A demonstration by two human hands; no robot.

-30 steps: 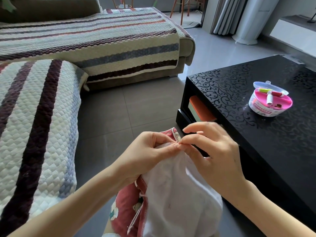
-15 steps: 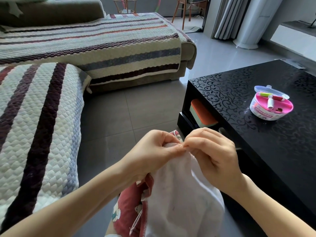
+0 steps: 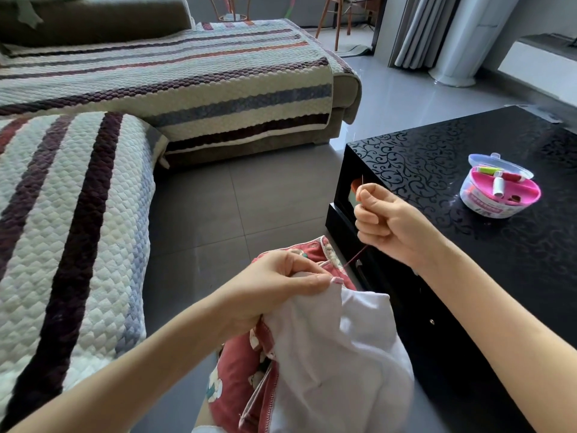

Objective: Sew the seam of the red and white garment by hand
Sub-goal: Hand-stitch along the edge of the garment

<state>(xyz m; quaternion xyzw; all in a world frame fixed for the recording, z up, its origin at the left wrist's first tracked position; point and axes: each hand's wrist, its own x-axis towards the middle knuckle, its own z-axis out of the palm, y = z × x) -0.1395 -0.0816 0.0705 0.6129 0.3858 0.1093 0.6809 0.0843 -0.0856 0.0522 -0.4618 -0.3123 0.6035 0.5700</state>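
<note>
Left hand (image 3: 281,285) pinching garment (image 3: 327,354), needle (image 3: 362,180) raised

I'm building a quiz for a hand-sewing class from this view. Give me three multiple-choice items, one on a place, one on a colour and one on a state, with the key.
1. Where does the sewing kit stand? A on the sofa; B on the floor; C on the black table.
2. What colour is the thread running from the garment? A red; B green; C white.
3. What is the right hand doing? A lying flat on the table; B pinching the needle up above the garment; C holding scissors.
Key: 1 C, the kit sits on the patterned tabletop. 2 A, a red strand runs from the seam up to the hand. 3 B, the needle sticks up out of the pinch.
</note>
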